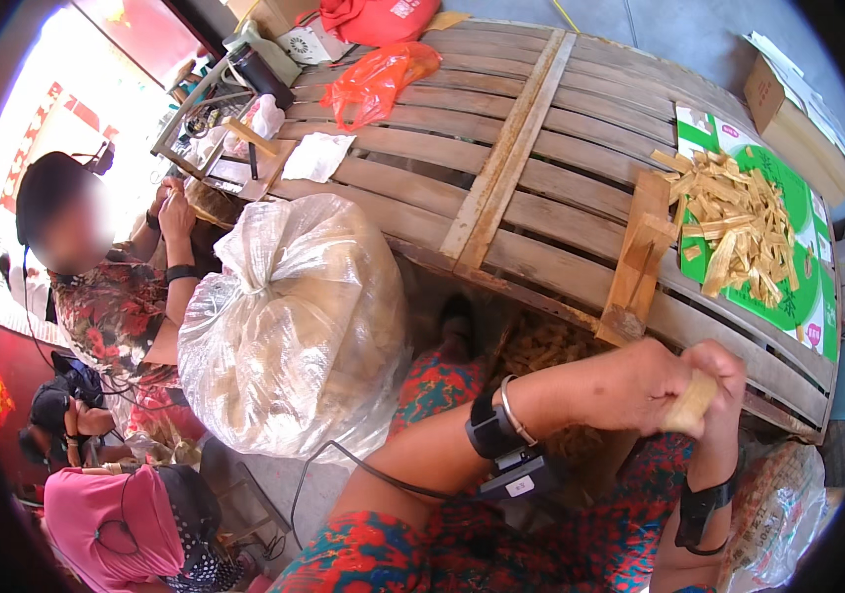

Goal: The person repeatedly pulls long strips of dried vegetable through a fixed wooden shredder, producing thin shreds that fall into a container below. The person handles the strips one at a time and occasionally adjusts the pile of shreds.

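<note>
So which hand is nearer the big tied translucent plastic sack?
Left. Your left hand is to the right of the sack; your right hand is farther right.

A pale yellow-tan strip (689, 403) is held clear of any surface at the near right of the scene, between the left hand (643, 383) and the right hand (721, 374). It looks flat, broad and smooth-faced, and sits at a slant, its far end to the right. Fingers partly cover it, hiding its full length.
</note>
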The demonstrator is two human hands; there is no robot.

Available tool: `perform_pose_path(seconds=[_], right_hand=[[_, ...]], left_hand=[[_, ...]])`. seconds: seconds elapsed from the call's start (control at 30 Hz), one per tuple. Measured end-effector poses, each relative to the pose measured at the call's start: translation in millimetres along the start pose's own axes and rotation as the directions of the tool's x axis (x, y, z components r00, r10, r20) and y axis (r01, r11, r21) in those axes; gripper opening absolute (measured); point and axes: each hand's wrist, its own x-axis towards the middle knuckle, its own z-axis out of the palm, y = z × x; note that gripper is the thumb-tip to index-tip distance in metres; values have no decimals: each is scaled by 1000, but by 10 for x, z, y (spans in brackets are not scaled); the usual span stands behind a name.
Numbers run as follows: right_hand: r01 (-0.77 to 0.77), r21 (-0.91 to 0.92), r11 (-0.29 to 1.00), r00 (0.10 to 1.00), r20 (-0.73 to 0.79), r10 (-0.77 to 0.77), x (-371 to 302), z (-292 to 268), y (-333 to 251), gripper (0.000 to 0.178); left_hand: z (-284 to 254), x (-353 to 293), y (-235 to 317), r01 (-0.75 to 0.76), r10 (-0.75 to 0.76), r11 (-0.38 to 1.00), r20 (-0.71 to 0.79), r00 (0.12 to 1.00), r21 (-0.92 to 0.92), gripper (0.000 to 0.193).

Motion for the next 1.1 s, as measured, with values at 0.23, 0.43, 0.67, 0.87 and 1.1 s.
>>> perform_pose_path(seconds=[0.23,0.43,0.67,0.87,1.1], right_hand=[[-777,525,348,625,574,529,-122,50,434,23],[-287,614,736,928,-12,372,22,246,503,9],[39,-10,999,998,-58,-40,30,189,307,17],[273,-571,774,962,172,-212,7,347,243,14],[-483,435,760,830,504,239,-22,120,161,44]], left_hand=[[-68,4,-224,-250,441,768,-203,874,589,16],[23,19,-372,-118,585,699,-469,661,705,17],[-11,-41,-422,211,-22,863,-385,923,459,14],[-21,-150,-419,56,232,756,-348,908,652,6],[-243,-229,-251,-359,47,866,-659,751,-348,8]])
